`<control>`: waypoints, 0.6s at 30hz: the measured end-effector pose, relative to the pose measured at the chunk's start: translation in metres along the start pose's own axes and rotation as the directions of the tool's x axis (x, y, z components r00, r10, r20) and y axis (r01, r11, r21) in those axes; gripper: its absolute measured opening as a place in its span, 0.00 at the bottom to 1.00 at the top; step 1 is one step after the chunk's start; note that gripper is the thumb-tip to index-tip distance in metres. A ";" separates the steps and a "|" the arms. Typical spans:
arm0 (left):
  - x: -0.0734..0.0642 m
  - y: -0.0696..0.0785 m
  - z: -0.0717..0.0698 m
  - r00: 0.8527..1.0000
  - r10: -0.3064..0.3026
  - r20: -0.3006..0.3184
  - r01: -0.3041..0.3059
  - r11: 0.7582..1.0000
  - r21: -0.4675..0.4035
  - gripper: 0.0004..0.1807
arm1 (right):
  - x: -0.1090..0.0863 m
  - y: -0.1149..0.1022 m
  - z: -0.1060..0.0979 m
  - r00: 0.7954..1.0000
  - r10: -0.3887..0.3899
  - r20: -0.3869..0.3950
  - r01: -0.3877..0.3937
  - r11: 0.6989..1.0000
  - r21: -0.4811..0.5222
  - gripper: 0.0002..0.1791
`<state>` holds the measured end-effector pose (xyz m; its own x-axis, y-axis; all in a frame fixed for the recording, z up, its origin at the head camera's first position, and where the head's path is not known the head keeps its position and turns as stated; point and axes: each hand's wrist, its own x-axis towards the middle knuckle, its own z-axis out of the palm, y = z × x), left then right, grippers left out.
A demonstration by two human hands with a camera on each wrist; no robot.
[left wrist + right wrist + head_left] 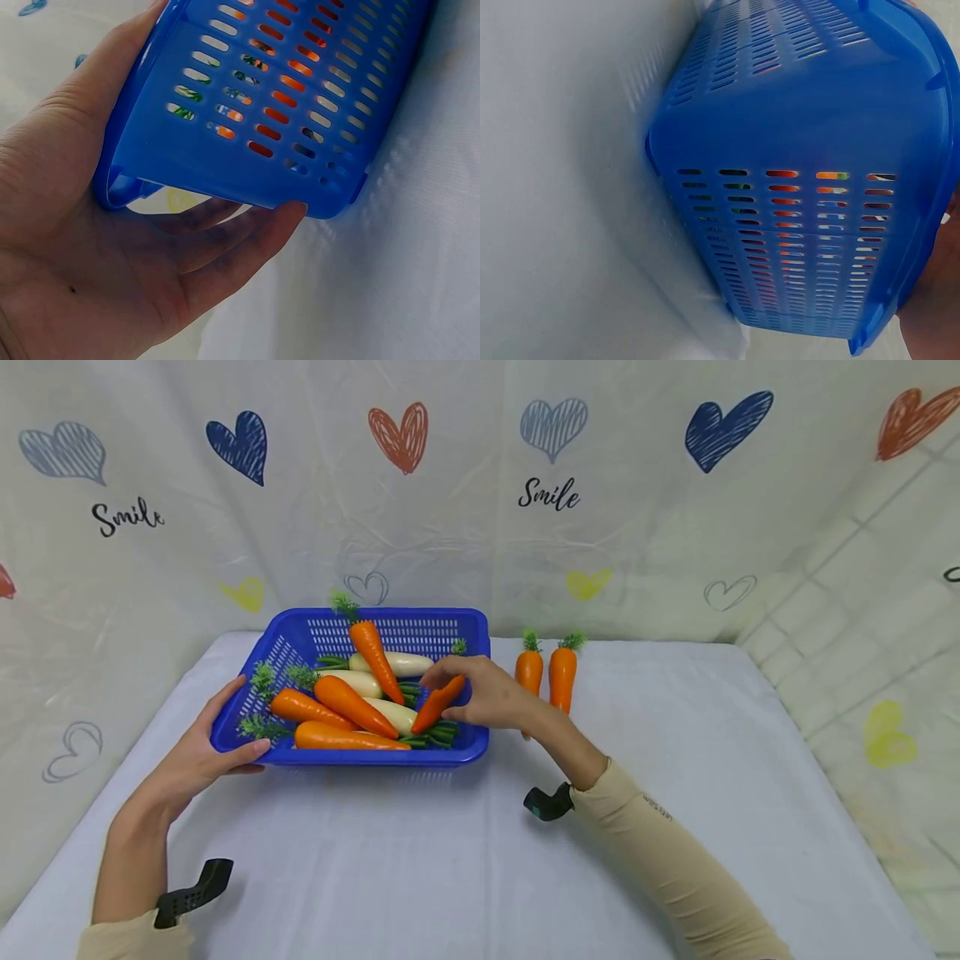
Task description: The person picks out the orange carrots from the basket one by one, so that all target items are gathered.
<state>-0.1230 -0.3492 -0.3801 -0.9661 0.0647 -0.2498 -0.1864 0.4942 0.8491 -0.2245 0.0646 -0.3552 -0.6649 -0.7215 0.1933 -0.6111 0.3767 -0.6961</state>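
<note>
A blue slotted plastic basket (pixel 375 758) holds several orange carrots (pixel 341 737) and white radishes (pixel 408 664) with green tops. My left hand (pixel 198 747) grips its front left corner; in the left wrist view the thumb lies over the rim and the fingers (pixel 247 255) reach along the outside wall. Inside the right end of the basket, my right hand (pixel 487 692) holds a carrot (pixel 438 703) between thumb and fingers, its tip pointing down to the left over the radish tops. The right wrist view shows mostly the basket's outer wall (pixel 795 135), with that hand largely hidden behind it.
Two more carrots, a left one (pixel 528 668) and a right one (pixel 562 677), lie on the white-covered table (pixel 420 860) just right of the basket, partly behind the right forearm. Behind the table hangs a pale curtain (pixel 465 527) printed with hearts.
</note>
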 end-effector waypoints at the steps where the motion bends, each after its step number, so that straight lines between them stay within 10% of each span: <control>1: 0.000 0.000 0.000 1.000 0.000 0.000 0.000 1.000 0.000 0.55 | 0.001 0.000 0.000 1.000 0.000 0.008 0.000 1.000 -0.004 0.23; 18: 0.000 0.000 0.000 1.000 0.000 0.000 0.000 1.000 -0.008 0.55 | 0.011 -0.004 0.004 0.985 0.119 0.125 -0.090 0.972 -0.216 0.27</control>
<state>-0.1226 -0.3496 -0.3800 -0.9662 0.0643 -0.2497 -0.1881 0.4871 0.8529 -0.2279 0.0527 -0.3527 -0.6739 -0.7385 0.0217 -0.6274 0.5566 -0.5447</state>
